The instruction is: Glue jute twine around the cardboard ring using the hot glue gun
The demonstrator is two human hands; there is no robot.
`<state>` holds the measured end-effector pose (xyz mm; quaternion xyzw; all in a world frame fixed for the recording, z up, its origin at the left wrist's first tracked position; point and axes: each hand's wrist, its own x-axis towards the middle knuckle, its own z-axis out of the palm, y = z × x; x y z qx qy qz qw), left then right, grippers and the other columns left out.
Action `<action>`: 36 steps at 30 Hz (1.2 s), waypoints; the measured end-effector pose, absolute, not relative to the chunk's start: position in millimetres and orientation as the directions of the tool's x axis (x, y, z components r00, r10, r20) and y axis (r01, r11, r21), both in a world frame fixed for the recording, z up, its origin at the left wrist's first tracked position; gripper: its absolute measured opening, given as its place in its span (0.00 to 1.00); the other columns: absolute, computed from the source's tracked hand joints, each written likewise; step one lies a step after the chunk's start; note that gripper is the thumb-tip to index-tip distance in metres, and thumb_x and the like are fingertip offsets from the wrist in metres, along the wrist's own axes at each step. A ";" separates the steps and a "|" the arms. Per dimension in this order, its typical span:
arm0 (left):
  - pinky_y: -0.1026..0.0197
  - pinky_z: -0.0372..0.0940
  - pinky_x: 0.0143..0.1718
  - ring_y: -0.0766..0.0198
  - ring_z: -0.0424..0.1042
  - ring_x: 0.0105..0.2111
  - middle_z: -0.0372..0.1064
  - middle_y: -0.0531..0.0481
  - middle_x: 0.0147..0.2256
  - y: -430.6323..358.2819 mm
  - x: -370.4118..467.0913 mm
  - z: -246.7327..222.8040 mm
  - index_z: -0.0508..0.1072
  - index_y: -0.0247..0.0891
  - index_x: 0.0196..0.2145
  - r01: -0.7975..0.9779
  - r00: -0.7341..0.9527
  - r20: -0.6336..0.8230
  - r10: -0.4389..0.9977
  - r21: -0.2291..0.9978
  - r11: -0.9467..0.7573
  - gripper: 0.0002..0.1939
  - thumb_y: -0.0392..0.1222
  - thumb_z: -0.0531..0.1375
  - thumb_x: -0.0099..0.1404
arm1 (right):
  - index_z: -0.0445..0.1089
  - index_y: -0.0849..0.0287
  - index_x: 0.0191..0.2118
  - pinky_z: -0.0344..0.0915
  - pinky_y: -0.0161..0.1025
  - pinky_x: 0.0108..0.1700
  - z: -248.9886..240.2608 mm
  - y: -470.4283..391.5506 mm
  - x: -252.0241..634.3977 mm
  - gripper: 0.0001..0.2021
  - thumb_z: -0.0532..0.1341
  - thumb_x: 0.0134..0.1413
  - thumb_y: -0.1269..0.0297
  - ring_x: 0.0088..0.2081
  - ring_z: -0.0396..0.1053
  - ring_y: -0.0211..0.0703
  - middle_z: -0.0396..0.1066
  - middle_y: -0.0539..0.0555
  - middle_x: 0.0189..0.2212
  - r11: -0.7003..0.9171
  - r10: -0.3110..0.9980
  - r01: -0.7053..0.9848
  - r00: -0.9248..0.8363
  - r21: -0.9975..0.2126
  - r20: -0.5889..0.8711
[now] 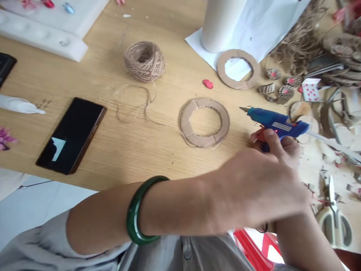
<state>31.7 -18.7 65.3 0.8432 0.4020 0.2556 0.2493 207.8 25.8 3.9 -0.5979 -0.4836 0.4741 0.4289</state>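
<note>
My right hand (pixel 290 148) is closed around the handle of a blue hot glue gun (pixel 270 118). Its nozzle points left and a small red light glows on its body; a glue stick (pixel 332 141) trails from the back. My left arm, wearing a green bangle, reaches across in front. My left hand (pixel 267 184) is blurred over my right hand and wrist, its fingers hidden. Left of the nozzle lies a cardboard ring (pixel 205 122) with twine along its lower-left edge. That twine runs toward a ball of jute twine (pixel 144 61).
A second cardboard ring (pixel 238 69) lies partly on white paper beside a white cylinder (pixel 221 26). Scissors (pixel 334 218), scraps and jute pieces crowd the right side. At left are a phone (pixel 72 135), a white nozzle bottle (pixel 19 104) and a white foam piece (pixel 42 35).
</note>
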 end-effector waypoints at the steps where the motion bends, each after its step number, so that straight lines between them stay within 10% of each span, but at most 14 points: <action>1: 0.57 0.71 0.40 0.61 0.75 0.39 0.77 0.50 0.36 -12.7 25.3 64.6 0.77 0.42 0.35 0.520 0.594 0.270 0.758 0.589 -0.618 0.10 0.36 0.57 0.73 | 0.75 0.63 0.28 0.59 0.32 0.20 4.0 25.2 208.5 0.14 0.68 0.59 0.56 0.19 0.61 0.31 0.68 0.49 0.20 -0.191 0.979 0.178 0.105 -0.965 -0.175; 7: 0.53 0.71 0.45 0.58 0.75 0.41 0.76 0.48 0.37 2.1 -27.3 30.5 0.74 0.37 0.37 0.696 0.229 0.423 0.877 0.558 -0.451 0.06 0.41 0.62 0.71 | 0.73 0.60 0.30 0.59 0.33 0.17 3.2 18.6 206.8 0.16 0.66 0.61 0.53 0.17 0.57 0.30 0.69 0.49 0.26 -0.138 0.990 0.023 -0.009 -0.990 -0.138; 13: 0.51 0.70 0.49 0.54 0.72 0.45 0.73 0.45 0.42 -2.6 -32.9 4.7 0.71 0.37 0.41 0.693 0.317 0.370 0.874 0.539 -0.479 0.18 0.50 0.70 0.62 | 0.73 0.59 0.32 0.59 0.33 0.18 6.6 10.3 200.3 0.15 0.65 0.63 0.52 0.16 0.57 0.31 0.66 0.47 0.22 -0.187 0.979 0.052 -0.075 -0.981 -0.191; 27: 0.56 0.67 0.45 0.59 0.71 0.41 0.72 0.48 0.39 -4.5 -26.8 -2.9 0.69 0.38 0.35 0.600 0.236 0.410 0.881 0.652 -0.464 0.06 0.35 0.64 0.67 | 0.73 0.59 0.33 0.61 0.34 0.20 8.5 10.4 198.6 0.16 0.63 0.64 0.50 0.16 0.59 0.34 0.60 0.44 0.15 -0.220 0.967 0.105 -0.107 -0.970 -0.231; 36: 0.66 0.46 0.19 0.74 0.45 0.17 0.42 0.61 0.17 -12.0 -37.6 6.2 0.49 0.37 0.20 0.519 -0.044 0.449 0.892 0.774 -0.364 0.25 0.30 0.61 0.66 | 0.76 0.62 0.35 0.67 0.37 0.23 14.4 23.1 222.2 0.22 0.61 0.62 0.44 0.18 0.67 0.37 0.76 0.54 0.24 -0.286 0.958 0.069 0.007 -0.956 -0.286</action>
